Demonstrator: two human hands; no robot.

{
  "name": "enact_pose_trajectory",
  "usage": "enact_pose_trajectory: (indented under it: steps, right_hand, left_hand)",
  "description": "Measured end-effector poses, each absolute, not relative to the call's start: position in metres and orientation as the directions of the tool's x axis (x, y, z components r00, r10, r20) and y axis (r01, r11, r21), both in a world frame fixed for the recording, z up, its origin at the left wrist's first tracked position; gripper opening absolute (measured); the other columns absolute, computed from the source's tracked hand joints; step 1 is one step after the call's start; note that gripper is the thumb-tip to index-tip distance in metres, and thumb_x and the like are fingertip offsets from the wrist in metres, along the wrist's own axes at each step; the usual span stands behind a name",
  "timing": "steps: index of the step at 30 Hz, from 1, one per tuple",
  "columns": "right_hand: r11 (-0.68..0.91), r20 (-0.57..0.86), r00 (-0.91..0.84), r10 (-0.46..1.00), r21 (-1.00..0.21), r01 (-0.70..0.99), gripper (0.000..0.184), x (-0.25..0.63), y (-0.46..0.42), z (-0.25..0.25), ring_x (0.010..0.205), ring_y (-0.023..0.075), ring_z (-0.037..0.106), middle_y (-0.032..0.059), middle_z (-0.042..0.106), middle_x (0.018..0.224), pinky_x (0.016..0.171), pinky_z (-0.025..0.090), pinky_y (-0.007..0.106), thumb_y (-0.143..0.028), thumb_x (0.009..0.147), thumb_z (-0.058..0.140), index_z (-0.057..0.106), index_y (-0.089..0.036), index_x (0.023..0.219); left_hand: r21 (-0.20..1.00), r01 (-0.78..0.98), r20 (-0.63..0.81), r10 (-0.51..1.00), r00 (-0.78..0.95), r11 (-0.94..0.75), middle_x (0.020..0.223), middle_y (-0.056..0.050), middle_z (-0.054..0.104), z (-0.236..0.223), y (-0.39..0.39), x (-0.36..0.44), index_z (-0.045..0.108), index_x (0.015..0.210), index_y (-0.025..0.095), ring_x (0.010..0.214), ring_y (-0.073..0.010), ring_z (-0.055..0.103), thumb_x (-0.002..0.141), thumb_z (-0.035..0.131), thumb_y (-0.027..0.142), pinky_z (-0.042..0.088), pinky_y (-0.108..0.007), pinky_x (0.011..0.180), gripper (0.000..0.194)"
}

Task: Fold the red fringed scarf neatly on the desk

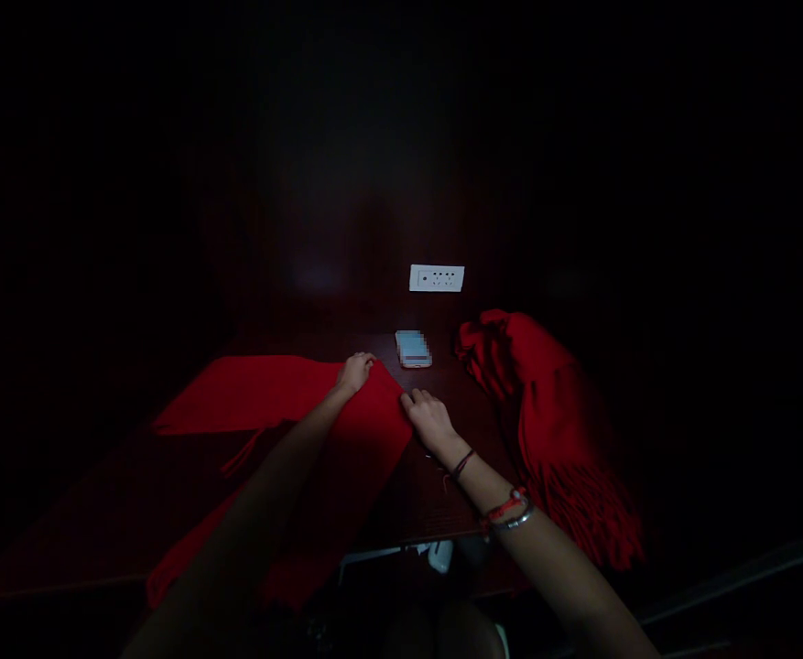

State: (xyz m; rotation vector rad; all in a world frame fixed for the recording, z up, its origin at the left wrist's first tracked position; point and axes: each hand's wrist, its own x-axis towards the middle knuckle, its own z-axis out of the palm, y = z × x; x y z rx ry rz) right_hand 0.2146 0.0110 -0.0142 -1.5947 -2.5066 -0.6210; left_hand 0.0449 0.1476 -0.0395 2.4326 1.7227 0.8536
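A long red scarf (363,430) lies folded at an angle on the dark table, with one part stretching to the left and another hanging over the front edge. At its upper edge, my left hand (356,371) is closed on the fabric, fingers bent. My right hand (429,416) pinches the fold at the right-hand corner. Both hands are close together, and dim light hides exactly how the fingertips grip. A second red scarf (552,394) with a long fringe lies heaped to the right of my right hand.
A phone (413,349) with a lit screen lies beyond my hands. Behind it, a white socket panel (437,278) is set in the dark wall. Small thread bits lie on the dark table (442,499) near my right wrist. A white object (440,556) shows below the front edge.
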Motion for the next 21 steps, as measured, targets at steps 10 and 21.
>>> enact_pose_trajectory:
  steps: [10,21]
  right_hand:
    - [0.313,0.216,-0.350,0.911,0.190,0.931,0.033,0.214,0.011,-0.018,0.086,0.0169,0.050,0.0135,0.049,0.099,0.068,0.041,0.031,-0.013,0.082,0.023,0.034,-0.020,0.113]
    - [0.583,0.104,-0.574,0.812,-0.128,0.802,0.051,0.227,0.017,-0.019,0.119,0.0196,0.018,0.0061,0.028,0.129,0.092,0.022,0.040,-0.009,0.073,0.033,0.032,-0.025,0.121]
  left_hand:
    - [0.278,0.903,0.375,0.902,0.214,-0.329,0.095,-0.006,0.054,-0.038,0.136,0.050,0.054,0.094,0.018,0.089,-0.0166,0.050,0.079,0.036,0.020,0.038,-0.026,0.077,0.023]
    - [0.051,0.893,0.230,0.876,0.424,-0.446,0.133,-0.003,0.019,-0.041,0.055,0.014,0.024,0.125,0.024,0.120,-0.0222,0.011,0.079,0.030,0.045,0.015,-0.040,0.094,0.051]
